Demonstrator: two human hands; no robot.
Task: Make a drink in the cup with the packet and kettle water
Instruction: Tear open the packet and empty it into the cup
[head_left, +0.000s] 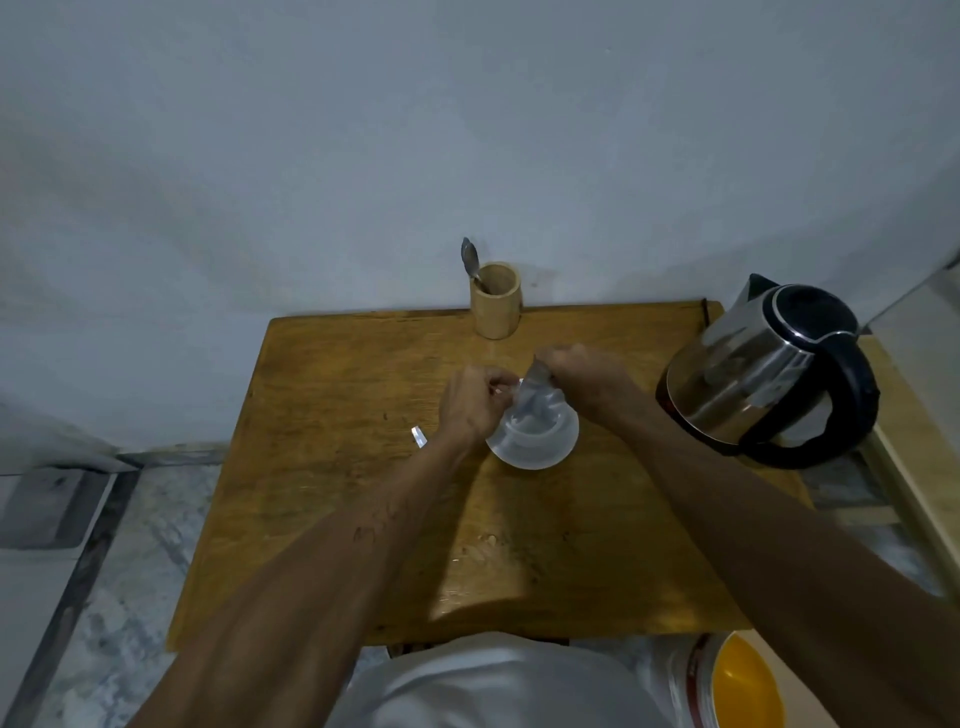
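Observation:
A clear plastic cup stands near the middle of the wooden table. Right above its mouth I hold a small silvery packet, tilted down into the cup. My right hand pinches the packet's upper end and my left hand grips its left edge. A steel kettle with a black lid and handle sits at the table's right edge. Whether powder is falling is too blurred to tell.
A torn silvery strip lies on the table left of my left wrist. A wooden holder with a spoon stands at the back edge by the wall. A yellow-lined bucket sits on the floor, lower right.

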